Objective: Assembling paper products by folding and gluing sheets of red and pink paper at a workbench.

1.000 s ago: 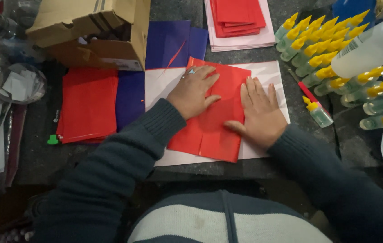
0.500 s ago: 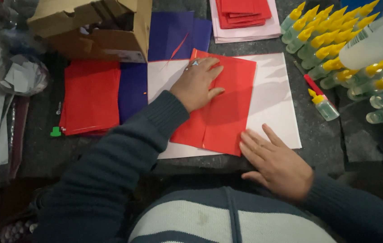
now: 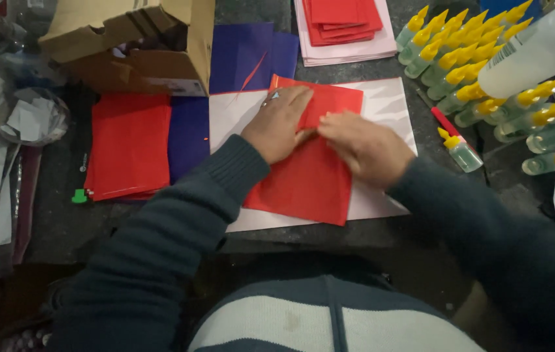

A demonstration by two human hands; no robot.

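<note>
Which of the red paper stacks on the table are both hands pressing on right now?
The red paper sheet on the white sheet, under the left hand and right hand.

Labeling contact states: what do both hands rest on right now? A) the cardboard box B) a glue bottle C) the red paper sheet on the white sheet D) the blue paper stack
C: the left hand and right hand both press on the red paper sheet, which lies on the white sheet; the cardboard box and glue bottles sit apart, untouched.
</note>
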